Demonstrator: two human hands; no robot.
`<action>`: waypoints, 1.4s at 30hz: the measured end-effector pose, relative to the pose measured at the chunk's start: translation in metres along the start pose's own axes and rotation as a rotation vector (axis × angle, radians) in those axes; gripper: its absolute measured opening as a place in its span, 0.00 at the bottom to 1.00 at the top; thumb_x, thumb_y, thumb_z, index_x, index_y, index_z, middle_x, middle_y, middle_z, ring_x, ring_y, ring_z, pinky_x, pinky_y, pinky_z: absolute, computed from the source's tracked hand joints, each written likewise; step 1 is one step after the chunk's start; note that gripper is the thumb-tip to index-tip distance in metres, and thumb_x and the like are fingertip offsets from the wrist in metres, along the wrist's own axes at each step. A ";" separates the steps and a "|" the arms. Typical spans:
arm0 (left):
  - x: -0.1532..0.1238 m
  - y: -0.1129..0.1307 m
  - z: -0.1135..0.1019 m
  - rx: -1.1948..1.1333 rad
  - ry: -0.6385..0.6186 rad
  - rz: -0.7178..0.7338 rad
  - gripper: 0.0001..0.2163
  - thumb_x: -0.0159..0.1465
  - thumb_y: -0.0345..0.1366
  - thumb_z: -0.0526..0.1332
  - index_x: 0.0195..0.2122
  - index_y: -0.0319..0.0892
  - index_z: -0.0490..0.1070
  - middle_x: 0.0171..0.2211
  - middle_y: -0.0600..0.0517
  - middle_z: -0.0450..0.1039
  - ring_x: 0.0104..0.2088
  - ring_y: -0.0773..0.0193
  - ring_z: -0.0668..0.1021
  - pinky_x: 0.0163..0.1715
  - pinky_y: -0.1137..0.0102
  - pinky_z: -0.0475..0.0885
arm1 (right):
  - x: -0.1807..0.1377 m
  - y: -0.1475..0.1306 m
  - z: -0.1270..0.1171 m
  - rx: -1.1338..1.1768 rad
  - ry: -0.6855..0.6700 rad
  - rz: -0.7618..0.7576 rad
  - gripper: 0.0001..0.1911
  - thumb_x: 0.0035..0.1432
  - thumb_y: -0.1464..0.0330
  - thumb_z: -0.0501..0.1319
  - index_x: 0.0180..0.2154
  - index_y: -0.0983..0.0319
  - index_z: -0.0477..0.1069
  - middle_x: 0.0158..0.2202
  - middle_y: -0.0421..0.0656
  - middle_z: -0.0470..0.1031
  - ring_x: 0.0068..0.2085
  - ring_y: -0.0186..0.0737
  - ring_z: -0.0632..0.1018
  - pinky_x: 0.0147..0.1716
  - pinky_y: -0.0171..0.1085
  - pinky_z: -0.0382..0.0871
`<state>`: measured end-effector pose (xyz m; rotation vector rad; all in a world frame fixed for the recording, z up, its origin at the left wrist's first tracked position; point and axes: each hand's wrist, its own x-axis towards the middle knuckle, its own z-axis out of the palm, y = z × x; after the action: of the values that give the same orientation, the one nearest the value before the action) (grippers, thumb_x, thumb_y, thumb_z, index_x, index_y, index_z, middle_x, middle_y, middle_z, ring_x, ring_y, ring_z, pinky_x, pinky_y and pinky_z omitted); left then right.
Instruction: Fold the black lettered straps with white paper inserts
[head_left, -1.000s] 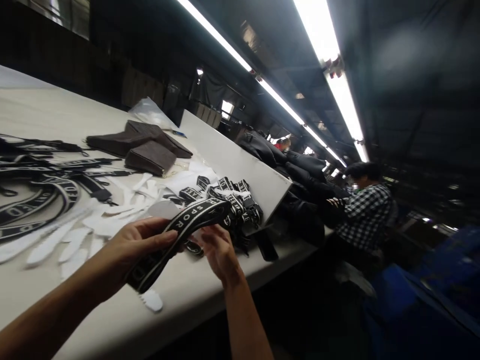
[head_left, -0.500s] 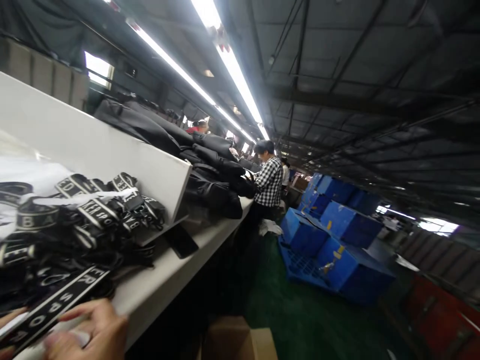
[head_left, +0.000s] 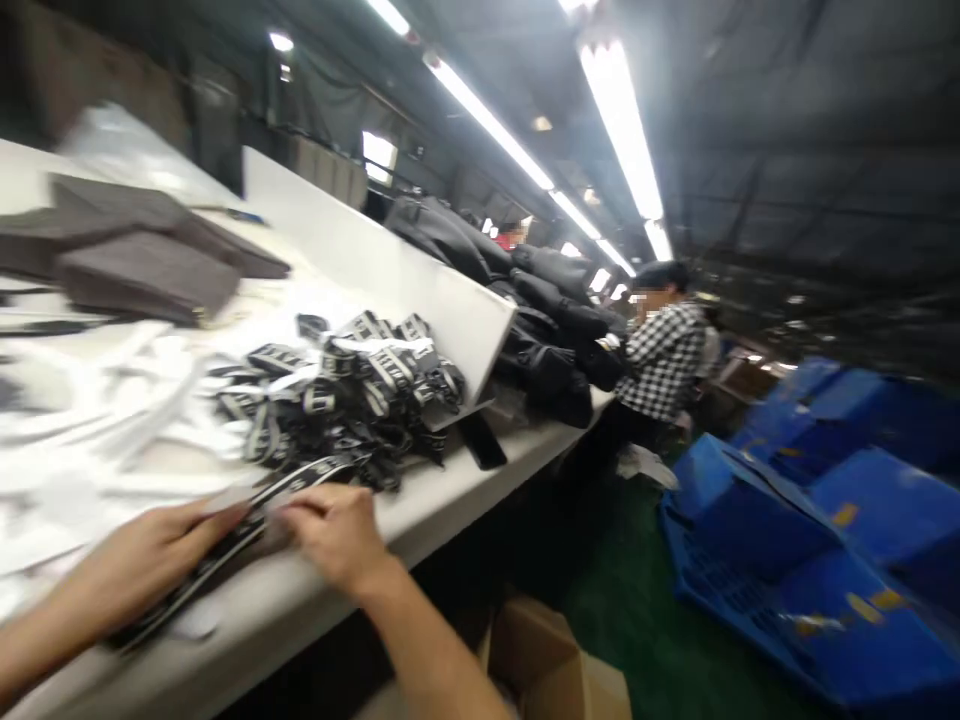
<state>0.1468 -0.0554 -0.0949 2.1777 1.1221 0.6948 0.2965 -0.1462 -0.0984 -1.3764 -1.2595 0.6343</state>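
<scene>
At the far left of my head-camera feed, several dark grey-brown folded pieces (head_left: 146,270) lie on a long pale table (head_left: 442,495), with a crumpled clear plastic bag (head_left: 139,155) behind them. Nearer me, loose white strips (head_left: 142,400) spread across the tabletop, overlapping and blurred.

Low on the left, the person's left hand (head_left: 169,545) reaches in, its thumb and fingers closed around a black strap (head_left: 214,568) with pale edge lines. The strap slants over the table's near edge — low end at left, upper end at right, close to a tangled heap of black-and-white straps (head_left: 360,385). Pale lettering shows on parts of that heap, too smeared for me to read.

Just right of the left hand, the right hand (head_left: 330,530) has its fingers curled and its thumb drawn in beside the strap; blur keeps me from telling how tightly it closes, or what it has hold of.

Behind the heap stands a white board (head_left: 375,265), slanting down to the right; near its end, a dark flat rectangular object (head_left: 482,443) lies by the table edge. Below the table is a cardboard box (head_left: 547,660). Farther along, black padded items (head_left: 551,340) are piled up, and a person in a checked shirt (head_left: 664,355) stands beside them. At far right, blue boxes (head_left: 885,510) sit on a blue pallet (head_left: 727,600) — green floor (head_left: 615,570) in front.
</scene>
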 end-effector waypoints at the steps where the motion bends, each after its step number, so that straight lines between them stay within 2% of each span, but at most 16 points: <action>1: -0.008 -0.004 -0.006 0.009 0.002 -0.043 0.22 0.59 0.56 0.53 0.29 0.47 0.80 0.31 0.52 0.82 0.35 0.48 0.82 0.39 0.59 0.75 | -0.001 0.000 0.004 -0.024 -0.005 -0.064 0.07 0.57 0.75 0.68 0.29 0.58 0.82 0.29 0.39 0.79 0.36 0.38 0.80 0.43 0.36 0.76; 3: -0.018 -0.008 -0.011 0.023 0.039 -0.058 0.22 0.61 0.52 0.51 0.35 0.46 0.81 0.39 0.47 0.82 0.42 0.46 0.80 0.44 0.58 0.73 | -0.002 0.004 0.011 -0.144 0.072 -0.263 0.07 0.60 0.74 0.66 0.35 0.58 0.83 0.36 0.43 0.79 0.39 0.38 0.78 0.45 0.35 0.73; 4: -0.019 -0.009 -0.011 0.019 0.064 -0.052 0.22 0.61 0.53 0.52 0.33 0.45 0.81 0.41 0.46 0.81 0.45 0.45 0.79 0.47 0.59 0.72 | -0.001 0.007 0.015 -0.171 0.097 -0.335 0.07 0.61 0.73 0.66 0.37 0.58 0.83 0.38 0.44 0.78 0.39 0.38 0.78 0.44 0.35 0.73; 6: -0.018 -0.012 -0.008 -0.024 0.077 -0.030 0.20 0.59 0.50 0.52 0.32 0.45 0.80 0.41 0.46 0.80 0.45 0.49 0.79 0.47 0.62 0.71 | 0.001 0.012 0.022 -0.164 0.103 -0.395 0.07 0.62 0.73 0.65 0.39 0.59 0.83 0.37 0.44 0.79 0.37 0.37 0.79 0.42 0.34 0.73; 10: -0.013 -0.018 -0.004 -0.139 0.068 0.004 0.17 0.57 0.46 0.54 0.34 0.44 0.79 0.37 0.49 0.81 0.40 0.55 0.81 0.42 0.68 0.73 | 0.003 0.015 0.031 -0.101 0.081 -0.304 0.07 0.63 0.72 0.64 0.37 0.59 0.82 0.34 0.42 0.81 0.35 0.38 0.80 0.39 0.34 0.73; 13: -0.009 -0.021 -0.008 -0.146 0.047 0.014 0.17 0.61 0.48 0.54 0.33 0.43 0.78 0.33 0.50 0.81 0.35 0.55 0.81 0.36 0.68 0.72 | 0.008 0.016 0.031 -0.074 0.070 -0.186 0.09 0.64 0.69 0.61 0.36 0.60 0.80 0.32 0.42 0.77 0.28 0.34 0.76 0.30 0.32 0.71; 16: -0.002 -0.019 -0.014 -0.099 0.006 0.045 0.16 0.63 0.47 0.54 0.29 0.43 0.75 0.28 0.51 0.79 0.31 0.56 0.80 0.32 0.69 0.69 | 0.013 0.018 0.027 0.047 -0.004 -0.033 0.09 0.61 0.66 0.61 0.34 0.62 0.79 0.30 0.40 0.75 0.22 0.30 0.72 0.21 0.30 0.66; 19: 0.003 -0.014 -0.013 -0.057 -0.015 0.060 0.12 0.63 0.44 0.54 0.34 0.43 0.72 0.30 0.51 0.78 0.33 0.56 0.80 0.34 0.68 0.68 | 0.014 0.019 0.026 0.158 -0.068 0.152 0.09 0.57 0.66 0.63 0.33 0.64 0.78 0.23 0.38 0.73 0.19 0.31 0.71 0.17 0.29 0.63; 21: 0.003 -0.011 -0.008 -0.031 -0.008 0.050 0.11 0.65 0.43 0.52 0.39 0.44 0.70 0.31 0.50 0.78 0.33 0.55 0.80 0.34 0.67 0.68 | 0.013 0.017 0.029 0.166 -0.048 0.216 0.07 0.55 0.66 0.63 0.32 0.64 0.76 0.20 0.37 0.71 0.18 0.32 0.72 0.17 0.28 0.63; 25: -0.006 -0.010 0.002 0.033 0.038 0.028 0.13 0.69 0.45 0.46 0.39 0.44 0.65 0.29 0.48 0.74 0.29 0.50 0.78 0.31 0.64 0.64 | 0.008 0.012 0.037 0.234 0.044 0.203 0.07 0.55 0.65 0.63 0.30 0.62 0.71 0.23 0.37 0.71 0.20 0.32 0.73 0.16 0.28 0.65; 29: -0.013 -0.010 0.004 0.009 0.003 0.028 0.14 0.71 0.46 0.45 0.39 0.45 0.65 0.27 0.52 0.72 0.27 0.55 0.77 0.30 0.66 0.64 | 0.005 0.015 0.040 0.276 0.127 0.056 0.08 0.59 0.64 0.62 0.31 0.62 0.70 0.44 0.46 0.75 0.21 0.28 0.73 0.17 0.29 0.68; 31: -0.014 -0.009 0.004 -0.041 -0.006 0.044 0.15 0.72 0.46 0.46 0.38 0.45 0.67 0.28 0.54 0.73 0.28 0.58 0.77 0.32 0.67 0.66 | 0.007 0.019 0.039 0.243 0.102 0.040 0.07 0.61 0.65 0.60 0.33 0.62 0.71 0.47 0.46 0.74 0.20 0.27 0.72 0.15 0.30 0.66; 33: -0.014 -0.010 0.004 -0.071 0.048 0.092 0.14 0.72 0.44 0.49 0.37 0.45 0.70 0.31 0.53 0.75 0.31 0.59 0.78 0.35 0.67 0.67 | 0.010 0.023 0.039 0.142 0.075 0.037 0.05 0.63 0.67 0.59 0.35 0.61 0.72 0.39 0.43 0.76 0.20 0.29 0.70 0.16 0.30 0.64; 35: -0.014 -0.011 0.005 -0.062 0.119 0.166 0.13 0.72 0.42 0.51 0.37 0.43 0.71 0.35 0.51 0.75 0.35 0.60 0.78 0.38 0.68 0.69 | 0.012 0.026 0.040 0.013 0.093 0.000 0.04 0.62 0.69 0.60 0.34 0.61 0.72 0.34 0.41 0.75 0.23 0.32 0.72 0.22 0.31 0.67; 38: -0.015 -0.015 0.007 0.003 0.201 0.323 0.12 0.73 0.37 0.51 0.38 0.41 0.72 0.35 0.50 0.74 0.35 0.61 0.77 0.38 0.68 0.70 | 0.012 0.026 0.042 -0.089 0.157 -0.053 0.04 0.61 0.71 0.61 0.32 0.61 0.72 0.33 0.41 0.75 0.31 0.37 0.75 0.31 0.33 0.70; 42: -0.017 -0.018 0.008 0.155 0.300 0.531 0.10 0.74 0.31 0.51 0.41 0.38 0.72 0.33 0.50 0.73 0.31 0.62 0.76 0.34 0.70 0.70 | 0.008 0.024 0.045 -0.083 0.185 -0.036 0.05 0.63 0.69 0.60 0.32 0.61 0.70 0.32 0.42 0.76 0.32 0.38 0.74 0.31 0.34 0.69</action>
<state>0.1338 -0.0636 -0.1156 2.5966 0.7458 1.2310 0.2662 -0.1186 -0.1297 -1.4434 -1.1700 0.4237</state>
